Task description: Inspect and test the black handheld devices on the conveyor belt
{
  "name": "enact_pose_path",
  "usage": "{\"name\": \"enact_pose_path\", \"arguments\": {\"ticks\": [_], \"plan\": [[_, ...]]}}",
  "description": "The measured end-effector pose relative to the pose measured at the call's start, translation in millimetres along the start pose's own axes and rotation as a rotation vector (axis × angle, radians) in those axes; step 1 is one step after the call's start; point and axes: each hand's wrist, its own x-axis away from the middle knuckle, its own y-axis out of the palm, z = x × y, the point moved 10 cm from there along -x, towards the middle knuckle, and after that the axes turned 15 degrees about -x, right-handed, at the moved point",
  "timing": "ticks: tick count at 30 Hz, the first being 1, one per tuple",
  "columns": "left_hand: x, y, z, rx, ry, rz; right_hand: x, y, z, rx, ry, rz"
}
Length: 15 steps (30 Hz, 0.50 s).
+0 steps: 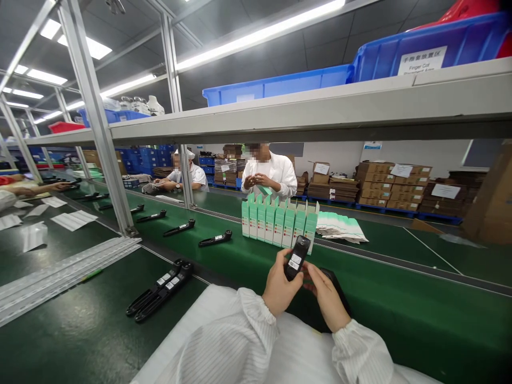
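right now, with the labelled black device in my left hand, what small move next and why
Perhaps move the labelled black device toward the green-and-white cartons: the left hand grips it, and the cartons stand upright beyond, flaps raised.

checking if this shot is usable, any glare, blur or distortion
Head view: the long white ceiling light looks blown out; head view: pale glare on the left dark green tabletop; head view: the near silver metal post leans, perhaps lens distortion; head view: print on the held slim black plastic device is unreadable.
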Motion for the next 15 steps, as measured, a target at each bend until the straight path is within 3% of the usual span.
{"name": "enact_pose_path", "arguments": {"ticks": [3, 6, 12, 15], "plan": [[5.9, 5.6, 10.8, 0.005, 0.025, -0.027, 5.6, 11.8, -2.1, -0.202, 0.027, -0.014], [8.6, 9.1, 15.3, 0.015, 0.027, -0.040, 8.0, 13.9, -4.7, -0.256, 0.046, 0.001], [9.3, 13.5, 9.8, -0.017, 0.020, -0.089, 6.3, 8.1, -3.0, -0.231, 0.050, 0.014], [5.9, 18.0, -2.2, 0.111, -0.044, -0.141, 4.9, -1.5, 2.2, -0.219, 0.066, 0.072]]}}
